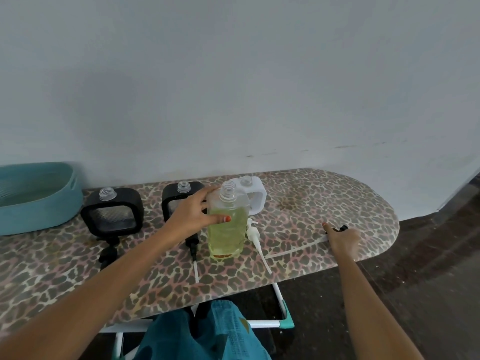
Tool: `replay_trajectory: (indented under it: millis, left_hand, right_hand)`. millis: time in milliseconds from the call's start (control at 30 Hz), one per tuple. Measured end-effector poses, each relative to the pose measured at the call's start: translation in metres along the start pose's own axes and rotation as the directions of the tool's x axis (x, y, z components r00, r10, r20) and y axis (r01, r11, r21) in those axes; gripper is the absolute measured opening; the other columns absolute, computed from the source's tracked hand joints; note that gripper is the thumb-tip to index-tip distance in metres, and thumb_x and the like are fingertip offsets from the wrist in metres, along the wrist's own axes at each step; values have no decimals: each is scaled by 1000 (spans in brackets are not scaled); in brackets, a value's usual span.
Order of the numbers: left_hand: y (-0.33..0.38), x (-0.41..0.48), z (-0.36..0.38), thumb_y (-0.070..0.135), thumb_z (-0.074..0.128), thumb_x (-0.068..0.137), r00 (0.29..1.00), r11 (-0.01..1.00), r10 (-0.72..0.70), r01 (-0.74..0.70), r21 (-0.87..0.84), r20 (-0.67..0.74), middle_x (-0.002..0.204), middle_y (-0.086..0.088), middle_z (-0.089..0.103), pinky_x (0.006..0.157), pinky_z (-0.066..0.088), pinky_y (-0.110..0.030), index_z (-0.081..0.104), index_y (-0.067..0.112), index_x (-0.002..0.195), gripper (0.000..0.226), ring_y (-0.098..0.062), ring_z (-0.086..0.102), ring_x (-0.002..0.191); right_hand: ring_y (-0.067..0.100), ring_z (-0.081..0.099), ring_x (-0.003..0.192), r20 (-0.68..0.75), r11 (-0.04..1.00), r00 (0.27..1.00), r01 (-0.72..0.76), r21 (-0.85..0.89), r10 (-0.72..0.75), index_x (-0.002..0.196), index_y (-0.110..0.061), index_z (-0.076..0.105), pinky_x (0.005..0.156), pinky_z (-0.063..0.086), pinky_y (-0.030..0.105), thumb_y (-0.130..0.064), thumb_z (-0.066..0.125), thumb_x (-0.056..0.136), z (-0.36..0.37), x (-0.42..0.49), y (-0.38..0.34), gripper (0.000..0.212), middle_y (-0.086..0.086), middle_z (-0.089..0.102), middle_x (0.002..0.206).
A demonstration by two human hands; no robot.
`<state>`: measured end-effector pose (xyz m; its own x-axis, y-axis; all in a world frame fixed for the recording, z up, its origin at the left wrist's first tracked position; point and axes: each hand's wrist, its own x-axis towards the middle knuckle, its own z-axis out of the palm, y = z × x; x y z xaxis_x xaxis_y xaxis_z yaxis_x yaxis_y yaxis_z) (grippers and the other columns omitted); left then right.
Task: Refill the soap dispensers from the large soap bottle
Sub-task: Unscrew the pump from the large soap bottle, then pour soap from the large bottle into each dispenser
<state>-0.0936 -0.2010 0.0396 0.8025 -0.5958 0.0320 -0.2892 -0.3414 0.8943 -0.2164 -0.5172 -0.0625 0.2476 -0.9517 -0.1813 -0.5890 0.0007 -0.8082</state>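
The big soap bottle stands upright on the ironing board, about midway along it and a little in from the near edge, its cap off and its long axis vertical, roughly two-thirds full of yellow-green soap. The left hand wraps around its upper part, thumb across the front, so this is the hand placed to lift and tip it. Three dispensers wait open-necked toward the wall edge: a white one just behind the bottle, a black one directly behind the left hand, and another black one further left, near the teal basket at the board's left end. All lie behind or left of the bottle (a short tilt away). The right hand rests well apart near the rounded right end, fingers closed over a black pump with a long white tube. A white pump lies just right of the bottle.
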Motion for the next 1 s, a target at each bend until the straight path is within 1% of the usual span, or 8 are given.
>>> replay_trajectory:
  millis: [100,233,333,467,600,733,833,1000]
  left_hand:
    - [0,0,0,21,78,65,1000,1000,4,-4,0,-1,135,0,50,92,40,-20,36,15,135,82,-8,49,114]
    - [1,0,0,21,78,65,1000,1000,12,-12,-12,5,130,3,51,88,41,-17,39,16,133,78,-8,50,112]
    - [1,0,1,25,79,63,1000,1000,7,-7,-24,25,130,2,52,92,44,-23,40,16,132,80,-12,52,116]
    - [1,1,0,44,77,52,999,1000,-11,11,12,30,132,0,51,100,44,-36,39,18,133,93,-17,51,119]
    - [1,0,-1,45,78,55,999,1000,-5,4,31,37,133,-2,51,101,44,-40,40,17,134,92,-19,50,120]
    - [-1,1,0,36,80,61,1000,999,9,-10,33,25,133,-1,51,101,45,-36,39,16,134,86,-18,51,120]
    - [-2,0,0,34,80,63,1000,1000,16,-16,25,19,132,-1,51,99,45,-32,38,17,134,84,-16,51,119]
    - [-6,0,-1,35,78,65,999,1000,17,-17,-1,38,135,-1,49,102,43,-38,35,19,135,84,-17,48,122]
  right_hand:
    - [29,60,63,-40,999,999,-29,-22,28,99,0,62,54,52,34,-59,67,71,3,7,3,65,16,65,79]
    - [23,57,82,-105,978,974,204,33,-199,104,-3,54,68,44,33,-44,64,82,-7,-28,-29,47,8,59,93]
    - [16,52,76,70,878,886,439,188,-458,97,-8,56,69,40,28,-32,60,88,-10,-62,-61,26,3,56,85]
    - [10,56,78,322,767,726,431,476,-607,99,-13,56,65,47,11,-23,61,87,-5,-103,-89,17,-4,59,85]
    - [10,57,104,593,754,466,441,487,-656,122,-14,47,82,50,17,-30,79,65,20,-123,-91,67,-2,57,115]
    - [16,54,116,754,802,310,384,458,-579,137,-14,33,89,52,29,-38,88,42,47,-137,-78,113,4,52,129]
    - [20,63,105,765,791,250,357,497,-594,131,-4,39,79,54,27,-20,86,47,58,-146,-77,98,13,61,117]
    - [10,68,87,729,775,282,347,528,-623,107,-10,58,72,54,22,-19,79,47,64,-150,-79,65,4,68,96]
